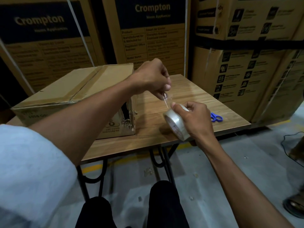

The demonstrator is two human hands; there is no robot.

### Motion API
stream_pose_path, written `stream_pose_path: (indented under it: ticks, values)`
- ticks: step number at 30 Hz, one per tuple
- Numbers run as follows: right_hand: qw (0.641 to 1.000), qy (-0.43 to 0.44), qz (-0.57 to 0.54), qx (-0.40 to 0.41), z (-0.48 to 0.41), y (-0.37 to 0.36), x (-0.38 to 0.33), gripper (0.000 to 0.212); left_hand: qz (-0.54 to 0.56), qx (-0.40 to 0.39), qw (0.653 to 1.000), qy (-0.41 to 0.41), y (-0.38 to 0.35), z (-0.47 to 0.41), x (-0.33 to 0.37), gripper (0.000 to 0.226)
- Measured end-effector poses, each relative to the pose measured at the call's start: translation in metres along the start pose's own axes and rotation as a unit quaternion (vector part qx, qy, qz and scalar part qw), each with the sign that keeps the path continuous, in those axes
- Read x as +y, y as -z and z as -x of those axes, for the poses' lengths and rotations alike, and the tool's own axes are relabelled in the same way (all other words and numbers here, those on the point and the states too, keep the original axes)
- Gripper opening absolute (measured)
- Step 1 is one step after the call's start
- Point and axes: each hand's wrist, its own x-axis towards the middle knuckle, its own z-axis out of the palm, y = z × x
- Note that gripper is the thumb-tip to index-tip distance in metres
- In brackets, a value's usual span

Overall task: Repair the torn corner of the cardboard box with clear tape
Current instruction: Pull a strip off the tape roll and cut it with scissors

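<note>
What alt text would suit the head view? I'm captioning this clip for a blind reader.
Over a wooden table, the left hand pulls the free end from a roll of clear tape held by the right hand. A cardboard box with a torn corner sits left; blue scissors lie right.

Wooden table: cardboard box, scissors.
</note>
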Motion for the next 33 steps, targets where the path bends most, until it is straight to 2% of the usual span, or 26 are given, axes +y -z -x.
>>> stream_pose_path:
  ticks: [3, 8, 11, 13, 15, 17, 23, 33]
  values:
    - [1.0, -0.015, -0.003, -0.001, 0.002, -0.002, -0.001, 0.044, 0.019, -0.004, 1.0, -0.001, 0.004, -0.002, 0.004, 0.01]
    - [0.998, -0.067, -0.005, 0.013, -0.007, -0.003, -0.004, 0.063, 0.008, 0.025, 1.0, -0.015, 0.009, -0.002, 0.012, 0.009]
    - [0.998, -0.063, -0.011, 0.018, -0.008, -0.004, -0.006, 0.069, 0.005, 0.046, 0.999, -0.028, 0.014, -0.002, 0.011, 0.007]
    - [0.998, -0.054, -0.032, 0.004, -0.007, -0.004, -0.004, 0.058, 0.002, 0.042, 0.998, -0.038, 0.021, -0.003, 0.012, 0.011]
    - [0.998, -0.042, -0.038, -0.017, -0.004, -0.002, -0.002, 0.033, -0.019, 0.037, 0.998, -0.045, 0.028, -0.003, 0.015, 0.015]
    - [0.998, -0.041, -0.042, -0.017, -0.003, -0.002, 0.0, 0.027, -0.049, 0.048, 0.996, -0.05, 0.033, -0.005, 0.018, 0.012]
    - [0.995, -0.085, -0.054, -0.011, -0.013, -0.004, 0.002, 0.068, -0.086, 0.109, 0.987, -0.076, 0.032, -0.012, 0.029, 0.005]
    - [0.997, -0.066, -0.026, -0.007, -0.014, 0.0, 0.006, 0.062, -0.058, 0.047, 0.994, -0.086, 0.04, -0.02, 0.022, 0.009]
